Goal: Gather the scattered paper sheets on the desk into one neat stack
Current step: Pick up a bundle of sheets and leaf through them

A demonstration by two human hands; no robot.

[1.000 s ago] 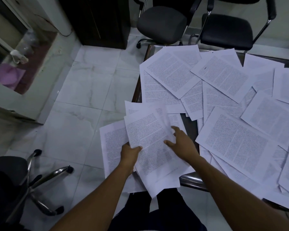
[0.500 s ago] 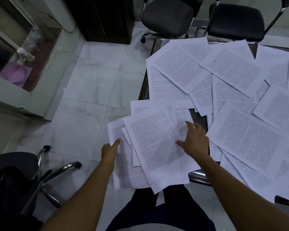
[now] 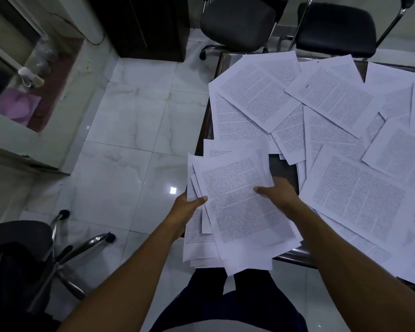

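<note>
The sheaf (image 3: 237, 207) has tightened at the bench (image 3: 283, 168) corner. Left hand (image 3: 189, 207) and right hand (image 3: 280, 195) fingers grip its sides. Loose sheets (image 3: 345, 99) cover the bench beyond.

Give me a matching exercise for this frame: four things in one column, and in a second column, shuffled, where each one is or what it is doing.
Things
1. left hand
2. right hand
3. gathered bundle of sheets
4. loose sheets

Places or states
A. spread overlapping across the desk
B. grips the bundle's left edge, thumb on top
C. held between both hands at the desk's near corner, edges uneven
D. grips the bundle's right edge, thumb on top

Pairs: 1-B, 2-D, 3-C, 4-A
</note>
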